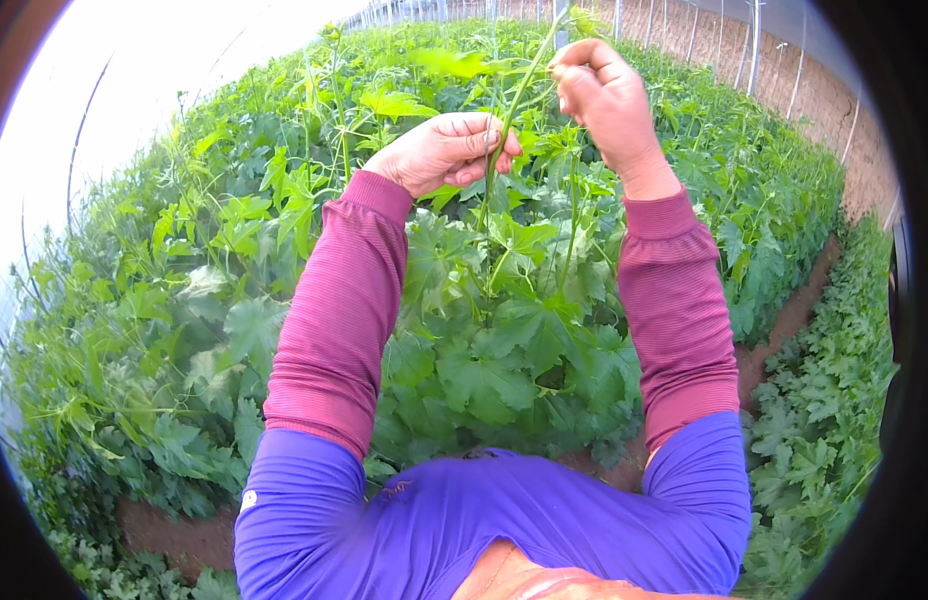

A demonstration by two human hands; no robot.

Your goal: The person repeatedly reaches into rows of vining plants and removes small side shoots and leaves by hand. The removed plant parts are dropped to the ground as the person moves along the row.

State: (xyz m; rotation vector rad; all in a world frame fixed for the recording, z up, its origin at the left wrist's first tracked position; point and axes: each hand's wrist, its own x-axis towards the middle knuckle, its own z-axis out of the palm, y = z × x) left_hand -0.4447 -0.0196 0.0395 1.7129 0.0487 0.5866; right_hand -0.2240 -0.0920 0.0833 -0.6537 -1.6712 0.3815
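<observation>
A green climbing-vine stem (527, 81) rises in front of me, leaning to the right toward its top. My left hand (447, 150) pinches this stem between thumb and fingers, and a thin string (493, 67) runs down beside it at the same spot. Just right of the stem, my right hand (612, 109) is raised with curled fingers, thumb and forefinger close together. Thin tendrils reach toward those fingertips; whether they hold one is too small to tell. Broad lobed leaves (486, 382) spread below both hands.
Dense vine plants (269, 225) fill the ground ahead and to the left. Along the right runs a strip of bare soil (790, 315), with low leafy plants (816, 427) beyond it. Upright strings hang by an earthen wall (809, 82); bright translucent sheeting (133, 75) covers the left side.
</observation>
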